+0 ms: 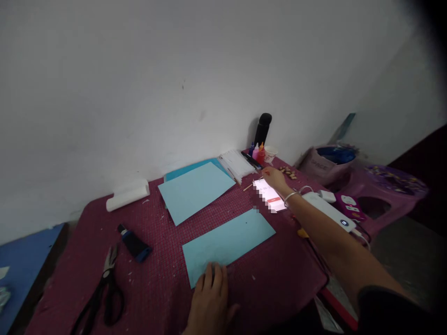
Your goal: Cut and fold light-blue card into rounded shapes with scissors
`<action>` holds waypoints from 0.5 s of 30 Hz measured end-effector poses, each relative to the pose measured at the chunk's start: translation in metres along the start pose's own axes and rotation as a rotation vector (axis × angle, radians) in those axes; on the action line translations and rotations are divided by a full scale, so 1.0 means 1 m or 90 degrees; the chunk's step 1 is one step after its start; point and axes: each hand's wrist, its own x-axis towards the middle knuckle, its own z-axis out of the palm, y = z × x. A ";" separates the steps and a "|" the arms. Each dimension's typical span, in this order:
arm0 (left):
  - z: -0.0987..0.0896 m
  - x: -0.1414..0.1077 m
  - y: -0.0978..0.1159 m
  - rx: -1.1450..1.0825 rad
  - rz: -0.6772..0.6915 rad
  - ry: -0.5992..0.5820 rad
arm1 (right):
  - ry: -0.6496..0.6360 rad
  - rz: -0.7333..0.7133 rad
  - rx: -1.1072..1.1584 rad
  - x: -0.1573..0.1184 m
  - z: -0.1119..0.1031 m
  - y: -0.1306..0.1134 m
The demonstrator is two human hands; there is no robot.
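My left hand [209,298] lies with its fingers stretched over the near edge of a light blue sheet of paper [233,239]. A small dark spot marks the sheet's right part. My right hand [274,179] is reaching to the far right of the table, just beyond a lit phone [270,195]. Its fingers are curled, and what they hold, if anything, I cannot make out. A thin wooden stick [247,187] shows just left of that hand. Behind it are dark pens [252,160] and small bottles of colour [256,152].
More blue sheets [195,190] lie at the back, beside a stack of white strips [237,164]. Scissors [106,279], a dark blue tube-like object [135,244] and a white roll [127,195] are on the left. A black flask [263,128], paper cup [270,153] and white power bank [328,211] stand or lie right.
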 end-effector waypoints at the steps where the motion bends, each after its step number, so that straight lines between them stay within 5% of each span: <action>1: 0.003 0.000 -0.002 0.003 0.008 0.003 | 0.004 0.012 -0.009 0.007 0.002 0.004; 10: 0.025 -0.002 -0.005 0.048 0.017 0.011 | -0.023 0.024 -0.013 0.044 0.032 0.001; 15: 0.025 -0.003 -0.004 0.060 0.019 0.027 | 0.029 0.032 0.042 0.048 0.027 0.006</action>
